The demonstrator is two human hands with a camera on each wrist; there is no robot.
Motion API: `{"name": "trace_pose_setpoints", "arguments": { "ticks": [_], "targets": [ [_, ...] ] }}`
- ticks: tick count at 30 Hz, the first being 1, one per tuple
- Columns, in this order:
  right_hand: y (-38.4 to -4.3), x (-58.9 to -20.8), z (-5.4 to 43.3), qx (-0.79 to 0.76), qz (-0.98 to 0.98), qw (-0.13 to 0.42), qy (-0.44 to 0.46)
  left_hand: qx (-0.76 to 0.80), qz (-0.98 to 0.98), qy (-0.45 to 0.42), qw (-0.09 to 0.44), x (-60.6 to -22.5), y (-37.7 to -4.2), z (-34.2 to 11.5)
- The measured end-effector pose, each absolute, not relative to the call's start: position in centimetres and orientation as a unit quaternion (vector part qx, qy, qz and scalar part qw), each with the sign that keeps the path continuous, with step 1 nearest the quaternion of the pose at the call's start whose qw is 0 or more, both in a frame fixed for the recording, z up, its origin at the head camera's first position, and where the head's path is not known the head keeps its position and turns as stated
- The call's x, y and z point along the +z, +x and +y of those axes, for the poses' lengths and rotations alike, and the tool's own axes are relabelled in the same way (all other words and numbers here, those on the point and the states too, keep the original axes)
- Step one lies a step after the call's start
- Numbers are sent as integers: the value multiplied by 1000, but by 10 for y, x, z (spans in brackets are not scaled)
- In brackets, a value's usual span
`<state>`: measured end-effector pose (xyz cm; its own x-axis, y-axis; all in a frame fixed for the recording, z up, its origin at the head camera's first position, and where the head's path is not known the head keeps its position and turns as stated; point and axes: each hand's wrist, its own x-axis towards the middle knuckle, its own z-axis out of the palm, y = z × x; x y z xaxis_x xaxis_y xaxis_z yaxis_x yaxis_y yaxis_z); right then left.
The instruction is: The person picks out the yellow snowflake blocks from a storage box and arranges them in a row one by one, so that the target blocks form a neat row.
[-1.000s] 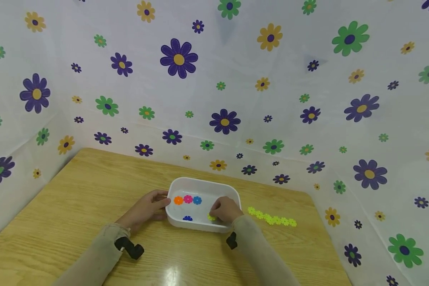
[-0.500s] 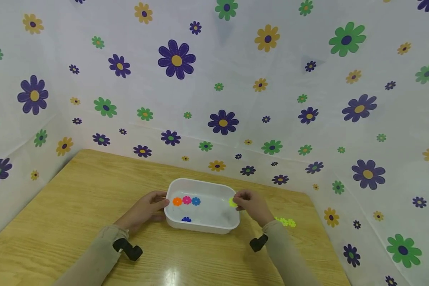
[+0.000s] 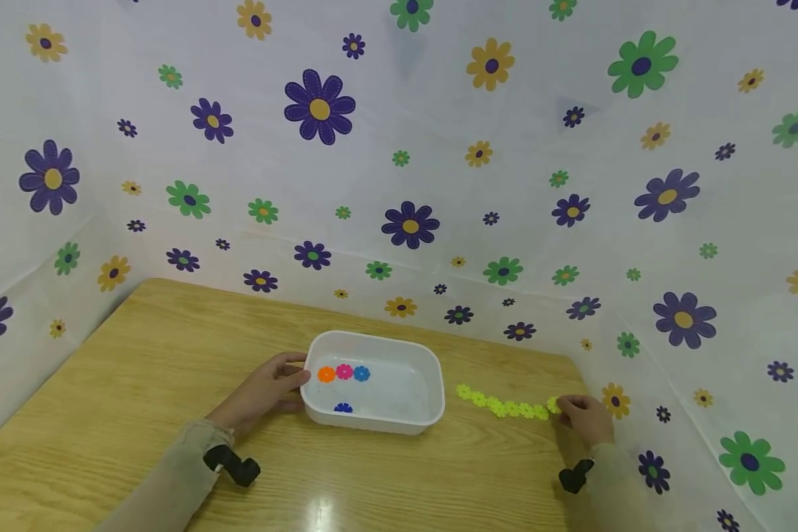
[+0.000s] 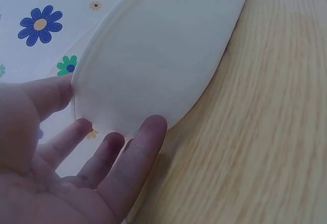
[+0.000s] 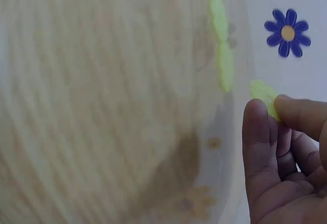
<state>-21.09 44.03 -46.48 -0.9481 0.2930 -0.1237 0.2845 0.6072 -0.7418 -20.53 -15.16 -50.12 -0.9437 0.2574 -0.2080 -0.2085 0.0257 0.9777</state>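
Observation:
My right hand (image 3: 587, 421) pinches a yellow flower-shaped disc (image 5: 264, 92) between thumb and fingertip at the right end of a row of similar yellow discs (image 3: 505, 408). In the right wrist view, a gap separates the held disc from the row's near end. At the left end of a white plastic tray (image 3: 372, 426), my left hand (image 3: 259, 391) holds the rim, thumb at the edge and fingertips against the outer wall. Inside the tray lie an orange disc (image 3: 326, 374), a pink disc (image 3: 343, 372), a light blue disc (image 3: 362, 374) and a dark blue disc (image 3: 343, 408).
Everything stands on a wood-grain table (image 3: 386, 480). A white sheet (image 3: 253, 148) printed with flowers rises behind the table and along both sides. The table's right edge runs close beside my right hand.
My right hand has lifted a yellow disc out of the tray and carried it right, to the end of the yellow row. My left hand has stayed on the tray.

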Motion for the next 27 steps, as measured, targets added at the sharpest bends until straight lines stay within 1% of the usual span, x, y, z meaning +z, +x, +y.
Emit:
{"name": "trace_pose_setpoints", "arguments": {
  "ticks": [5,9,12,21,27],
  "targets": [
    [-210,-480,456,418,-886,8,-200,697,698,19,164,-500,-205,-155],
    [-213,-489,453,449,-865,30,-223,693,702,18,163,-499,-203,-157],
    [-213,-493,451,452,-859,37,-237,693,702,21,164,-498,-200,-158],
    [-213,-489,444,404,-881,36,-242,689,707,17,160,-497,-202,-157],
    [-214,-490,445,394,-889,34,-230,682,713,16,163,-495,-207,-157]
  ]
}}
